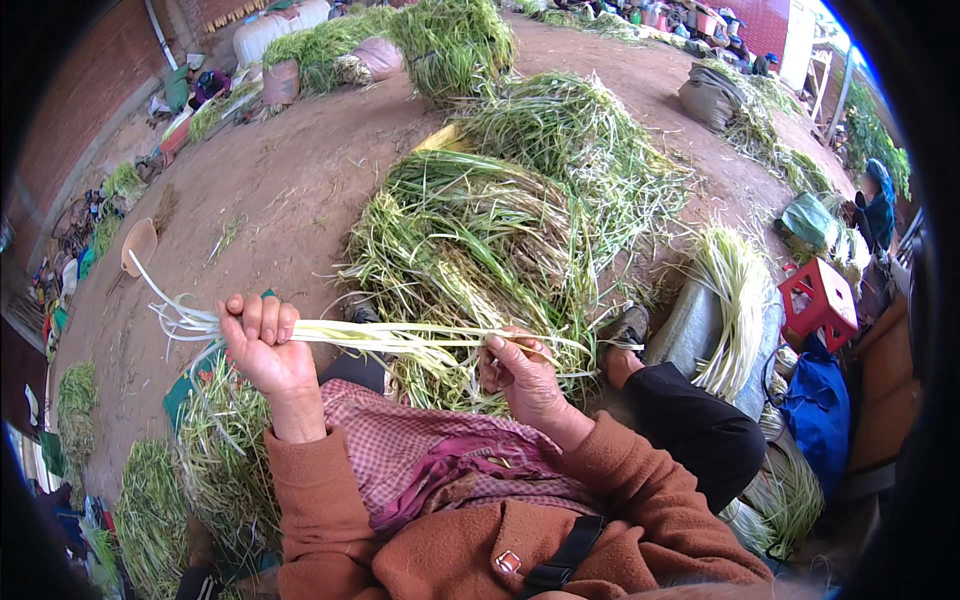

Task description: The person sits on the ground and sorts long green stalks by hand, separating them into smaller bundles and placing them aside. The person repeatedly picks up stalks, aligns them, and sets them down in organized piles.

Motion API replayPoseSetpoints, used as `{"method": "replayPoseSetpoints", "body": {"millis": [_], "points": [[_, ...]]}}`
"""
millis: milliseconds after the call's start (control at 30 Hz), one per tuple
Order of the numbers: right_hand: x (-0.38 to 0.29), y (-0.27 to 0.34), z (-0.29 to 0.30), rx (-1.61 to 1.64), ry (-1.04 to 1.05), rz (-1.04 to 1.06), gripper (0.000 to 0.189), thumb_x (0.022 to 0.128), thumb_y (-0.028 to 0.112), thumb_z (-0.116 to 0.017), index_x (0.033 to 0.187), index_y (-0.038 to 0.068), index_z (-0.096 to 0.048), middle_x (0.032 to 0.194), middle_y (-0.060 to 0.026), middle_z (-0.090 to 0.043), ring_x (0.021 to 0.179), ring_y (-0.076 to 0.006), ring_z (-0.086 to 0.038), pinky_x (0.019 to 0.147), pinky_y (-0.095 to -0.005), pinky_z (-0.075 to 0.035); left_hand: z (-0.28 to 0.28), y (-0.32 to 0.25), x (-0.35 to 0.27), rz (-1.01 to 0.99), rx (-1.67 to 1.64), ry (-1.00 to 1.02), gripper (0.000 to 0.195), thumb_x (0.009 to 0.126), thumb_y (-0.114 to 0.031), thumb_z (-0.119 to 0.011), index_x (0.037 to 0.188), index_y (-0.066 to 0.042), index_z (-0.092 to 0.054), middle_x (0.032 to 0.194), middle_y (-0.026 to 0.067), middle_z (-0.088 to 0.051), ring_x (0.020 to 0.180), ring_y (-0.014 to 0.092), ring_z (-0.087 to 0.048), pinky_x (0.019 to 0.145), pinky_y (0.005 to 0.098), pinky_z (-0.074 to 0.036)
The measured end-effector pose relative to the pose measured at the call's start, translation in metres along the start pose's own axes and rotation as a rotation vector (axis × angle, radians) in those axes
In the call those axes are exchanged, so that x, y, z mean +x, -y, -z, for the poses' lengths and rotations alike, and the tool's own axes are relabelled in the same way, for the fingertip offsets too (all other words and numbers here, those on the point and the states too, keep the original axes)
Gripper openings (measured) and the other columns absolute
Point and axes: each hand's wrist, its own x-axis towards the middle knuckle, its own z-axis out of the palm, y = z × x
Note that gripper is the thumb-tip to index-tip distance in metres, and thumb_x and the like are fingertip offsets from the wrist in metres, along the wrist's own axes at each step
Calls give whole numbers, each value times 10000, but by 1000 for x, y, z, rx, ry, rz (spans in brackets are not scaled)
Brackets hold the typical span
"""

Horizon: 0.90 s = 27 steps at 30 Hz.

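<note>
My left hand [262, 341] is closed in a fist around a small bunch of long pale stalks [360, 335], whitish at one end and yellow-green along their length. Their white ends fan out past the fist to the left. My right hand [521, 371] pinches the other end of a few of these stalks between thumb and fingers, so they stretch level between both hands above my lap. Below them lies a pink checked apron [420, 427]. Just beyond the hands, a large heap of green and yellowed long-leaved plants [480, 232] covers the ground between my feet.
At right, a sorted bundle of pale stalks [727, 315] rests on a grey sack [686, 322], beside a red plastic stool [821, 304] and a blue bag [816, 409]. Another plant pile [225, 442] lies at left. A person [876, 202] sits at far right.
</note>
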Motion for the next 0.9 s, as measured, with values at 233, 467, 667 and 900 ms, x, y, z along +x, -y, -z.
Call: {"method": "replayPoseSetpoints", "body": {"millis": [233, 467, 667, 900], "points": [[-3, -2, 17, -119, -49, 14, 139, 880, 188, -621, 845, 65, -566, 674, -22, -557, 536, -102, -506, 461, -239, -400, -7, -12, -11, -33, 58, -20, 267, 994, -291, -398, 787, -131, -453, 545, -65, -263, 453, 48, -227, 405, 206, -257], [-13, -3, 25, -233, 70, -38, 184, 870, 221, -645, 894, 38, -636, 706, -7, -598, 539, -76, -521, 466, -219, -410, -17, -40, -37, -84, 113, 5, 259, 986, -286, -427, 793, -114, -445, 534, -57, -262, 445, 53, -228, 401, 207, -256], [-26, 1, 48, -327, -6, -84, 195, 889, 219, -620, 888, 25, -620, 676, -15, -580, 533, -71, -508, 459, -216, -406, -11, -47, -44, -90, 44, 93, 273, 1003, -283, -378, 801, -108, -435, 549, -52, -266, 449, 56, -215, 400, 212, -245], [-19, -40, 60, -621, 79, -231, 180, 868, 182, -618, 777, 30, -586, 607, 7, -556, 530, -51, -472, 473, -216, -364, 7, -54, -51, -44, 42, 105, 302, 1011, -297, -336, 794, -107, -423, 544, -48, -269, 442, 55, -205, 395, 214, -232]]}}
